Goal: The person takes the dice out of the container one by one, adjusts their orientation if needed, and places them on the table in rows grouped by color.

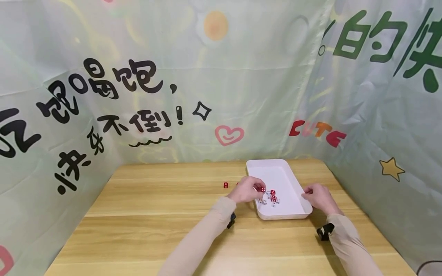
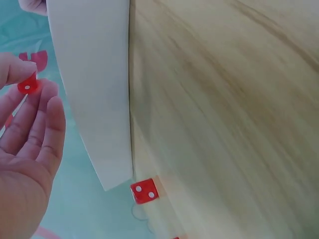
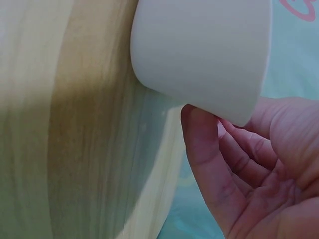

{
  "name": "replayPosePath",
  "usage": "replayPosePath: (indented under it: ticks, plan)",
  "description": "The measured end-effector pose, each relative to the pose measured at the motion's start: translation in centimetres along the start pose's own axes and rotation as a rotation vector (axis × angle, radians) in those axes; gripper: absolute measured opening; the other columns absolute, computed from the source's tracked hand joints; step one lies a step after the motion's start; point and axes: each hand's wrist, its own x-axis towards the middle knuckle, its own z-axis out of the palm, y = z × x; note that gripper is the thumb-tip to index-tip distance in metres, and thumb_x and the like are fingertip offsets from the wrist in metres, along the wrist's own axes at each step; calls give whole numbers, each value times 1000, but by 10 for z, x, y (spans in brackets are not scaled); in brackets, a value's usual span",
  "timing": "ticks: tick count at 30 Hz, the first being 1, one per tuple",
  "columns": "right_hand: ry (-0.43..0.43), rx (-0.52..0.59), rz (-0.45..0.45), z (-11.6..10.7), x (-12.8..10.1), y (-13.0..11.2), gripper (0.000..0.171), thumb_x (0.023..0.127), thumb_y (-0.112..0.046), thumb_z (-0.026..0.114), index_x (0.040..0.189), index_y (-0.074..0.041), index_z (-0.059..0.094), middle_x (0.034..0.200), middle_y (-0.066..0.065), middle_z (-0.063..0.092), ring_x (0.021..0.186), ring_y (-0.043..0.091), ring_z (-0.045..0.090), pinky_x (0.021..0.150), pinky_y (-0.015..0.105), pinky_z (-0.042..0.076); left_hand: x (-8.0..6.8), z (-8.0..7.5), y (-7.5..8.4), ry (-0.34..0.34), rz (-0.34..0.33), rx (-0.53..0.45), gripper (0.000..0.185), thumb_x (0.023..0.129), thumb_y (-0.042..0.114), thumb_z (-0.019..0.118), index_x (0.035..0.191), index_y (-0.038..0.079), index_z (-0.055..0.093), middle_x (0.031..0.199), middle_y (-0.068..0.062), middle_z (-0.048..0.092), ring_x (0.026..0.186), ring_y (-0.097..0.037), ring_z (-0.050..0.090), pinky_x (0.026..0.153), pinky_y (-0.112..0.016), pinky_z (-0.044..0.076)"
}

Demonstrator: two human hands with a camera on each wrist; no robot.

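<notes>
My left hand (image 1: 246, 189) pinches a small red plastic-looking die with white pips (image 2: 28, 86) above the shallow white rectangular tray (image 1: 273, 172) my right hand (image 1: 322, 197) grips, and a high release onto the jumbled red-and-white dice (image 1: 274, 199) inside could bounce it out.

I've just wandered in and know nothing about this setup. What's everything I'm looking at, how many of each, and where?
Table: one, light brown, lower part of the head view
Backdrop: one, pale green, behind the table and along both sides
Prints: several, mixed colours, on the backdrop
Tray: one, white, right half of the table
White dice: several, too small to count, in the tray
Red dice: two visible in the tray, two on the table left of it, one in the left hand
Wrist cameras: two, black, on the wrists
Sleeves: two, beige, on the arms
Left hand: one, over the tray's left edge
Right hand: one, gripping the tray's right edge
</notes>
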Motion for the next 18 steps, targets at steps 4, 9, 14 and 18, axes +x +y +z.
replayPosePath:
  ticks: [4,9,14,18]
  plan:
    - [-2,-2,-3,1,0,1,17,87,-9,68,91,7,67,82,15,67,72,23,58,62,31,47,-5,-4,-6,24,-14,-28,27,82,8,74,109,5,73,90,3,72,76,1,59,71,-13,49]
    - [8,-10,-13,3,1,2,17,87,-9,68,91,7,68,82,15,68,74,23,59,63,32,48,-10,-14,-11,37,-33,-44,28,82,7,73,109,4,73,90,1,72,77,-1,60,70,-15,50]
    - [12,-20,-17,3,2,2,17,87,-10,68,91,7,68,83,14,68,75,24,60,64,33,47,-12,-21,-16,42,-42,-53,26,81,8,73,107,4,73,87,3,71,76,-1,61,71,-15,51]
    - [11,-24,-22,2,2,2,17,87,-10,68,91,7,68,83,15,68,74,24,60,64,33,47,-14,-27,-20,39,-28,-49,25,82,8,72,106,2,73,86,3,70,76,-1,60,71,-15,51]
